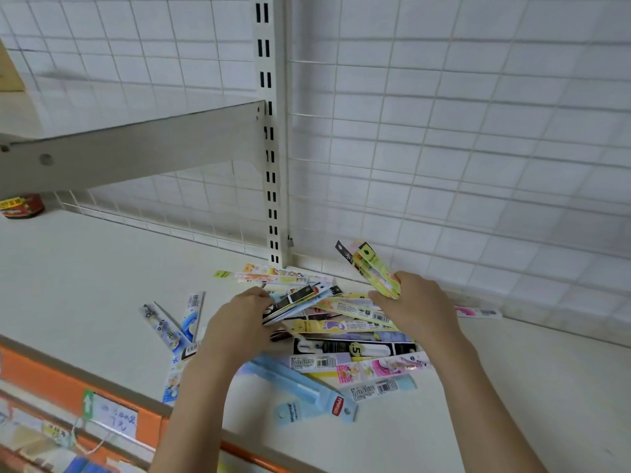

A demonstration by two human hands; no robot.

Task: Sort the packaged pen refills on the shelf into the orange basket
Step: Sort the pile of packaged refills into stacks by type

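Both hands grip refill packs: L hand [239,322] black-white bundle [300,298], R hand [416,302] yellow-green ones [374,268].

Red tin [21,206] cut off, blurred

We see bright, even, cool-white light with no visible source. Shadows are soft: a faint grey band under the shelf bracket [136,150] and diffuse shade on the wire grid [444,138] and wall behind it. We note small glare patches on the glossy packaged pen refills [345,339]. Wide-angle distortion bends the shelf [85,268] edge and grid lines toward the frame borders. The upper left corner is smeared and soft; the lower left, around the orange strip [68,380], is also blurred. The centre is moderately sharp, though print on the packets stays mostly unreadable. Both forearms look slightly soft.
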